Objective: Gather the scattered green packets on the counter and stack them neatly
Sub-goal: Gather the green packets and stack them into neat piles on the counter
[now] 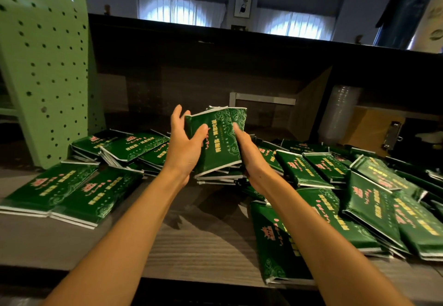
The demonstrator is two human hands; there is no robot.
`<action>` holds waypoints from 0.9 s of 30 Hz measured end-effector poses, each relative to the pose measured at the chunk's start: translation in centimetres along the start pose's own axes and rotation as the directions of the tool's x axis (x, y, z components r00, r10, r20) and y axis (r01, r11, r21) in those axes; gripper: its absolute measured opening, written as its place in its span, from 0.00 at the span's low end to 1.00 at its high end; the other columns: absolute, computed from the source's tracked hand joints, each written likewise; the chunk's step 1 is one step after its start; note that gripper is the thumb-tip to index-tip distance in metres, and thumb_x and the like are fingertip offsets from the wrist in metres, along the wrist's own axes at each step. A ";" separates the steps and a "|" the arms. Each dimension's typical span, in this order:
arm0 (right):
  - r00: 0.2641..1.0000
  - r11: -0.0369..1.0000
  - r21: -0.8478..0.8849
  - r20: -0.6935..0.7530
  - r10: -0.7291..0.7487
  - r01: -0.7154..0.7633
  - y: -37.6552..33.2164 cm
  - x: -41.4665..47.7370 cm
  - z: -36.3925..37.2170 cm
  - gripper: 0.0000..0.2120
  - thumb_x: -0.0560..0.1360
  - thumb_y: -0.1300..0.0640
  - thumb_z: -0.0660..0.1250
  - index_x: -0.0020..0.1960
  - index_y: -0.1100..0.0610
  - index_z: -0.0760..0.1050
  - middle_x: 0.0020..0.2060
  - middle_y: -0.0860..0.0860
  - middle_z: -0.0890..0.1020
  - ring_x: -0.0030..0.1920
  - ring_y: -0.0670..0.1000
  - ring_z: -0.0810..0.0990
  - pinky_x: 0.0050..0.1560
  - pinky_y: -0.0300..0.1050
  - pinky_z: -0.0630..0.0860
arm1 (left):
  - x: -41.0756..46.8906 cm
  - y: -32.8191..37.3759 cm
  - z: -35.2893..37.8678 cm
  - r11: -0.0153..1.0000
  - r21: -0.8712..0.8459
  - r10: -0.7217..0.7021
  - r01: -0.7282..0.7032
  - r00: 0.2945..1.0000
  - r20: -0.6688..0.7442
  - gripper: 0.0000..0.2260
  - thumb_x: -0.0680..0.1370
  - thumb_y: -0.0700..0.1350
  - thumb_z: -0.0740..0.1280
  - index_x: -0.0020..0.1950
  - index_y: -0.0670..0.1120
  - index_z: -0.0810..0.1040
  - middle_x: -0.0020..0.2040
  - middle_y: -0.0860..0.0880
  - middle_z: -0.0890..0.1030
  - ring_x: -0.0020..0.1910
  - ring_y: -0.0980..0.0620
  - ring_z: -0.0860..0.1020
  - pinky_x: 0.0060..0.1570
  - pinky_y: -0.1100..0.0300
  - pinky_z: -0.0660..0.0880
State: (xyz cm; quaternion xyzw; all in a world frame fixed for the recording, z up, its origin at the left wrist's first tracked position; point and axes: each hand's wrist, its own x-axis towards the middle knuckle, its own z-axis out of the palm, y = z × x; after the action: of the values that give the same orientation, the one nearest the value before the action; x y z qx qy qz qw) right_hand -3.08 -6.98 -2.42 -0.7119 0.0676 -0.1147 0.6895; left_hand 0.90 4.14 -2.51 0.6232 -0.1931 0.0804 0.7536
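Both hands hold one bundle of green packets point(219, 135) with yellow and pink print, raised above the wooden counter point(196, 238). My left hand point(184, 145) grips its left edge, thumb on the front face. My right hand point(249, 154) clasps its right side from below. Two flat stacks of packets point(64, 190) lie side by side at the left. A looser pile point(127, 148) sits behind them. Several packets point(359, 200) lie scattered and overlapping across the right of the counter.
A green perforated panel point(45, 66) stands at the left rear. A dark raised shelf wall point(215, 71) runs behind the counter. A stack of clear plastic cups point(340, 114) and a clipboard point(393, 135) stand at the right rear.
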 end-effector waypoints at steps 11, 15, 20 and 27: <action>0.991 0.994 -0.091 0.122 -0.048 0.059 -0.8 -1.5 -0.6 0.41 0.69 0.64 0.71 0.74 0.53 0.51 0.56 0.51 0.76 0.56 0.51 0.77 0.62 0.53 0.73 | -1.4 2.5 -1.6 0.936 -0.050 -0.318 0.349 0.897 0.308 0.14 0.81 0.50 0.56 0.57 0.46 0.77 0.43 0.49 0.83 0.40 0.52 0.82 0.41 0.58 0.79; 0.979 0.988 -0.106 0.182 -0.090 0.110 -1.7 -2.7 0.3 0.41 0.69 0.70 0.69 0.73 0.55 0.50 0.54 0.49 0.75 0.53 0.47 0.76 0.54 0.42 0.75 | -2.2 4.0 -3.6 0.974 0.005 -0.218 0.228 0.924 0.314 0.11 0.77 0.38 0.58 0.52 0.51 0.74 0.45 0.49 0.81 0.45 0.51 0.79 0.46 0.55 0.75; 0.951 0.981 -0.162 0.306 -0.051 0.105 -2.1 -4.0 1.9 0.45 0.66 0.72 0.71 0.72 0.52 0.49 0.64 0.56 0.71 0.64 0.55 0.72 0.65 0.52 0.71 | -4.5 4.5 -6.0 0.997 -0.001 -0.072 0.077 0.943 0.326 0.19 0.67 0.37 0.63 0.53 0.56 0.72 0.45 0.54 0.81 0.45 0.56 0.80 0.40 0.61 0.76; 0.929 0.977 -0.210 0.368 0.050 0.030 0.6 -7.4 2.5 0.53 0.60 0.59 0.76 0.74 0.49 0.48 0.66 0.52 0.70 0.65 0.50 0.72 0.62 0.46 0.73 | -9.3 1.2 -7.4 0.991 -0.119 -0.022 0.057 0.961 0.275 0.19 0.70 0.49 0.63 0.61 0.53 0.73 0.50 0.54 0.83 0.51 0.55 0.81 0.44 0.64 0.78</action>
State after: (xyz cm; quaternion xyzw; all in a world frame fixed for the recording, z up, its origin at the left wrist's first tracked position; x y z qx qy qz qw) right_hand -9.59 -2.74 -3.59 -0.7896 -0.0484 0.0334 0.6108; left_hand -6.65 12.67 -6.12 0.5833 -0.2873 -0.0338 0.7590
